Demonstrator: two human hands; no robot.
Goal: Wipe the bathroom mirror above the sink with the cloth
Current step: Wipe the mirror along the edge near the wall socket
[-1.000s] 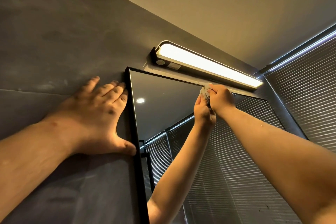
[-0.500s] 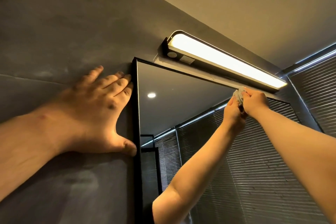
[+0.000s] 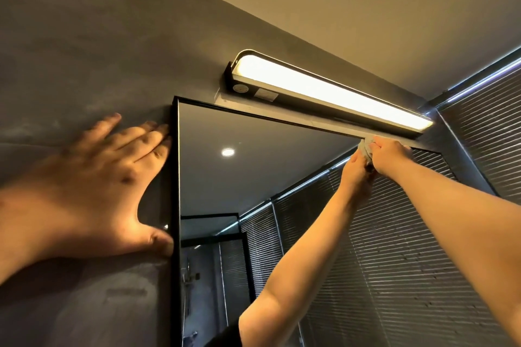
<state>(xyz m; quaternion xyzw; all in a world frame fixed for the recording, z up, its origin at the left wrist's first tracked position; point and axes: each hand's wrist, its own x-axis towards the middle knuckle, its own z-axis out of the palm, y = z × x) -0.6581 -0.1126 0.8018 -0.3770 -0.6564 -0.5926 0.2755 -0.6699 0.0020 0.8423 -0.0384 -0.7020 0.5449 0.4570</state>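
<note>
Left hand [image 3: 93, 191] lies flat with fingers spread on the grey wall [image 3: 84, 65], fingertips and thumb touching the black frame of the mirror [image 3: 253, 177]. Right hand [image 3: 390, 156] is curled round a bunched grey cloth [image 3: 366, 149], pressing it on the glass at the mirror's top edge, its reflection meeting it; lit lamp bar [image 3: 324, 93] just above, slatted blinds [image 3: 485, 127] beyond
</note>
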